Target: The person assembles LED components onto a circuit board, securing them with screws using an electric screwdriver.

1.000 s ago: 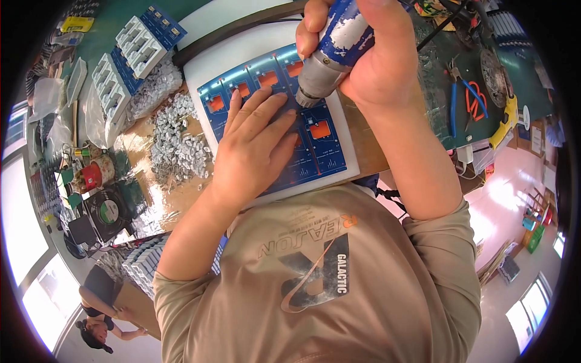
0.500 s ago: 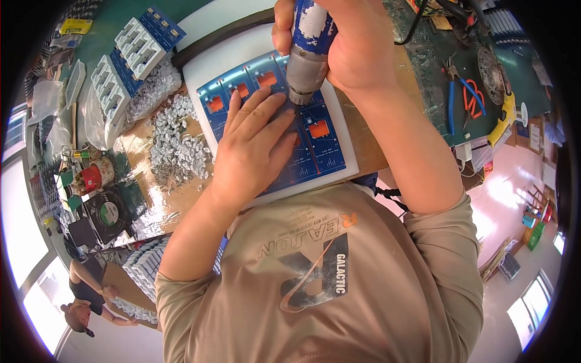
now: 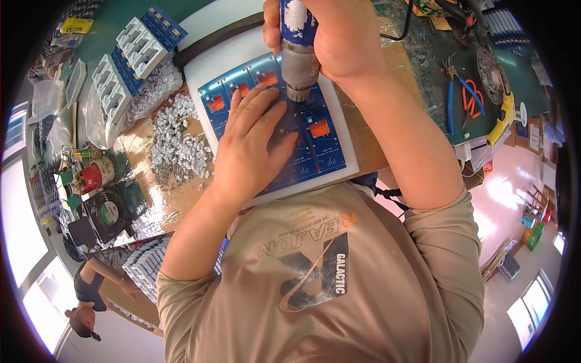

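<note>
My right hand (image 3: 351, 45) is closed around a blue and grey power drill (image 3: 300, 65) with worn paint. The drill's nose points down at a blue printed panel (image 3: 327, 157) with orange rectangles; I cannot tell whether its tip touches. My left hand (image 3: 249, 133) rests flat on the panel with its fingers stretched out, just left of the drill nose. It covers the panel's middle. Beneath the panel is a white board (image 3: 340, 124) that shows around its edges.
Left of the board lie a heap of small clear pieces (image 3: 172, 142) and white moulded trays (image 3: 140, 45). Pliers (image 3: 461, 81) and orange-handled scissors (image 3: 472, 100) sit at the right, near a yellow-handled tool (image 3: 502, 124). Another person (image 3: 91, 290) is at the lower left.
The drill and my right hand have shifted slightly left. My left hand has stayed on the panel, its fingers moving a little. The other person's arm and head have moved.
</note>
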A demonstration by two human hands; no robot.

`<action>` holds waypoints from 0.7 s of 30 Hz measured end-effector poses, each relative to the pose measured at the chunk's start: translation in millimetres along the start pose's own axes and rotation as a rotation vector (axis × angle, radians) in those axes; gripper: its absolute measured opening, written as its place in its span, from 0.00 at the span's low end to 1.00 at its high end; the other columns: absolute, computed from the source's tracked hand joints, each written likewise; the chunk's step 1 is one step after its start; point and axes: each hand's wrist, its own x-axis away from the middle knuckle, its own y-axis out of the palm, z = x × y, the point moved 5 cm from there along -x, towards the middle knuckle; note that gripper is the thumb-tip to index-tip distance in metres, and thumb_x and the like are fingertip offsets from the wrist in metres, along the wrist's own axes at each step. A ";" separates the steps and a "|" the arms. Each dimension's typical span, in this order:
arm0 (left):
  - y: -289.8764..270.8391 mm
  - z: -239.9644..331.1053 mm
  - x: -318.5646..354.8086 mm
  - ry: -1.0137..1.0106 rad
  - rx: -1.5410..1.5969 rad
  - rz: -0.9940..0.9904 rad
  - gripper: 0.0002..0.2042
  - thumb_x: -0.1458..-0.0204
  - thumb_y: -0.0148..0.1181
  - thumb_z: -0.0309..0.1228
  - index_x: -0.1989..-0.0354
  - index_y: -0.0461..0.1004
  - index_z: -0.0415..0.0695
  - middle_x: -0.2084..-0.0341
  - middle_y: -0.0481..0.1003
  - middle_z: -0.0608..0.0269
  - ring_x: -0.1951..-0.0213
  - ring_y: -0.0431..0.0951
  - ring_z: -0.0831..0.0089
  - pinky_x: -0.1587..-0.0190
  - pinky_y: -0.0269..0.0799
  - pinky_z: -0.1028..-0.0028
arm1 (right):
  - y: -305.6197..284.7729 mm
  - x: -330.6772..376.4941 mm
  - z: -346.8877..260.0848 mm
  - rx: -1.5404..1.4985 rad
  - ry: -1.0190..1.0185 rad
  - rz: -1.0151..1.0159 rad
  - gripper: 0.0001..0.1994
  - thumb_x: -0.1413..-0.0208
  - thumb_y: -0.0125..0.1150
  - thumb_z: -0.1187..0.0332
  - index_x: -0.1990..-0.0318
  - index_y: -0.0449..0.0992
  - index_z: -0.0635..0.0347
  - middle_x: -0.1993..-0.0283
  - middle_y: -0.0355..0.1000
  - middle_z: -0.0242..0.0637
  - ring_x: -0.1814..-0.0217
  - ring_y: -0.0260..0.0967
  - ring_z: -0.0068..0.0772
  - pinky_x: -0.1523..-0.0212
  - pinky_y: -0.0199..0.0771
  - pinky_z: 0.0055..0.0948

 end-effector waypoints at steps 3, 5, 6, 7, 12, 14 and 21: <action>-0.2 -1.1 2.0 0.005 -0.019 -0.003 0.21 0.59 0.71 0.29 0.54 0.78 0.37 0.46 0.73 0.52 0.38 0.70 0.53 0.33 0.59 0.48 | 16.5 0.7 -18.7 -0.148 0.289 0.309 0.15 0.41 0.65 0.57 0.63 0.71 0.61 0.77 0.72 0.34 0.78 0.70 0.25 0.75 0.71 0.26; -0.1 -0.8 1.8 0.004 -0.027 -0.005 0.21 0.59 0.71 0.29 0.54 0.78 0.37 0.46 0.73 0.52 0.38 0.70 0.53 0.33 0.59 0.49 | 16.5 1.4 -17.6 -0.143 0.277 0.305 0.16 0.41 0.65 0.57 0.62 0.72 0.62 0.77 0.72 0.34 0.78 0.70 0.25 0.75 0.71 0.25; 0.0 -0.1 1.3 0.007 -0.026 -0.004 0.21 0.59 0.71 0.29 0.54 0.78 0.37 0.46 0.73 0.52 0.38 0.70 0.53 0.33 0.59 0.49 | 15.9 1.5 -18.1 -0.139 0.267 0.301 0.16 0.41 0.65 0.57 0.62 0.72 0.62 0.77 0.72 0.34 0.78 0.70 0.25 0.75 0.71 0.25; 0.0 0.3 0.9 0.009 -0.025 -0.004 0.21 0.59 0.71 0.29 0.54 0.78 0.37 0.46 0.73 0.52 0.38 0.70 0.53 0.33 0.59 0.49 | 15.4 1.4 -19.1 -0.137 0.265 0.302 0.16 0.41 0.65 0.57 0.62 0.72 0.62 0.77 0.72 0.34 0.78 0.70 0.25 0.75 0.71 0.25; -0.1 -0.2 1.0 0.014 -0.031 -0.004 0.20 0.59 0.70 0.29 0.54 0.78 0.38 0.46 0.73 0.52 0.38 0.69 0.53 0.32 0.59 0.49 | 15.9 1.8 -17.2 -0.106 0.265 0.294 0.16 0.41 0.65 0.57 0.62 0.72 0.63 0.77 0.71 0.35 0.78 0.70 0.24 0.75 0.70 0.25; 0.0 -0.3 1.4 0.014 -0.026 -0.008 0.20 0.59 0.70 0.29 0.54 0.78 0.38 0.46 0.73 0.52 0.38 0.69 0.53 0.32 0.58 0.49 | 16.8 0.9 -16.6 -0.105 0.271 0.294 0.17 0.41 0.65 0.57 0.62 0.72 0.63 0.77 0.71 0.35 0.78 0.70 0.24 0.75 0.70 0.25; 0.2 0.4 1.4 0.018 -0.016 -0.001 0.20 0.58 0.70 0.29 0.54 0.78 0.38 0.46 0.73 0.52 0.38 0.69 0.54 0.32 0.58 0.49 | 17.0 0.0 -16.4 -0.108 0.256 0.297 0.17 0.41 0.65 0.57 0.63 0.72 0.63 0.77 0.71 0.35 0.78 0.70 0.24 0.75 0.71 0.25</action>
